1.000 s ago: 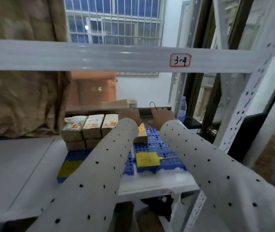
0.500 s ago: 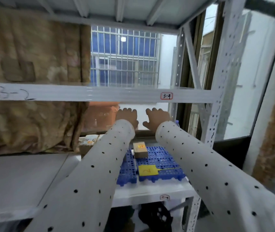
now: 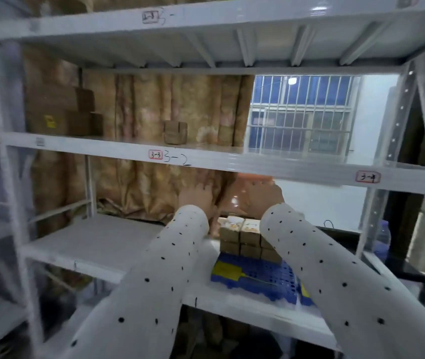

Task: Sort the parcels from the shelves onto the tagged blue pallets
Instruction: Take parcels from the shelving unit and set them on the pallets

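Shelving [image 3: 232, 161] in grey metal fills the view, its middle beam running just above both hands and carrying small red-edged labels with handwritten numbers. Brown curtain cloth [image 3: 154, 120] hangs behind the shelves, beyond and to the left of the hands, and a barred window [image 3: 299, 112] shows above and to the right of them.

Both arms reach forward in white sleeves [image 3: 154, 281] with black dots. The left hand [image 3: 197, 196] and the right hand [image 3: 264, 195] are raised side by side just under the middle beam, backs toward the camera, fingers spread and fairly straight, holding nothing; motion blur softens the fingertips.

Below and between the hands, on the lower shelf board, lies a blue pallet [image 3: 258, 278] with a yellow tag [image 3: 225, 270] at its near left corner. A second yellow tag [image 3: 304, 290] peeks out beside the right sleeve. At the far end of the pallet stands a stack of parcels [image 3: 242, 237], small brown boxes in two layers with pale printed labels on top, directly under the gap between the two wrists.

On the middle shelf, above and well to the left of the hands, sit large brown cartons [image 3: 61, 112], one with a yellow sticker, and a single small box [image 3: 175, 132] just left of the hands' line.

A plastic bottle [image 3: 382, 237] stands far right, beyond the right arm.
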`<action>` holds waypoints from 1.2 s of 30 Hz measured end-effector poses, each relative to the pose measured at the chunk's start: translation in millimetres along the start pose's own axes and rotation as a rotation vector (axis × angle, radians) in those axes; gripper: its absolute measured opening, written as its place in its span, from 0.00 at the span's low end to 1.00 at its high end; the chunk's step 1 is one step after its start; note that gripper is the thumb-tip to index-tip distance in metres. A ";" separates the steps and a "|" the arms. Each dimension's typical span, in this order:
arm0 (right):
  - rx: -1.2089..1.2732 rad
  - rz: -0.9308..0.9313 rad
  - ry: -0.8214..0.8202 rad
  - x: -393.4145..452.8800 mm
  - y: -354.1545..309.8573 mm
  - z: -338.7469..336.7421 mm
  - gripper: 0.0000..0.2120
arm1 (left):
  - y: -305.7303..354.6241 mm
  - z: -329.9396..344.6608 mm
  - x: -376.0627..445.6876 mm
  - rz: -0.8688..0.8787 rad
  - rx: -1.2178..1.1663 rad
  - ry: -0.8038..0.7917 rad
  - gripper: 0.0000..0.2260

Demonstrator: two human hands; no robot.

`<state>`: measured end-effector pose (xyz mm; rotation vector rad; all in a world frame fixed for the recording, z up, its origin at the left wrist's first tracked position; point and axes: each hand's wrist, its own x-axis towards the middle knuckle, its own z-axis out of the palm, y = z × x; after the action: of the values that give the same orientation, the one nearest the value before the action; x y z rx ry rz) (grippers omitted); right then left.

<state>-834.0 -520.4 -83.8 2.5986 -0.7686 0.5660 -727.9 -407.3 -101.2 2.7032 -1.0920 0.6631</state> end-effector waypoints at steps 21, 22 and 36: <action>0.060 -0.281 0.224 150.8 -336.6 -71.3 0.26 | -376.4 -36.1 13.2 -0.162 0.221 0.043 0.23; 0.066 -0.256 0.236 159.8 -338.9 -73.1 0.26 | -385.6 -35.7 19.9 -0.133 0.236 0.036 0.24; 0.010 -0.013 0.324 308.5 -351.1 -70.6 0.21 | -470.5 -18.5 150.3 -0.021 0.280 0.228 0.18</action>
<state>-412.5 -346.1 40.2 2.4303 -0.6417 0.9578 -313.9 -155.2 -5.0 2.7656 -0.9768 1.1660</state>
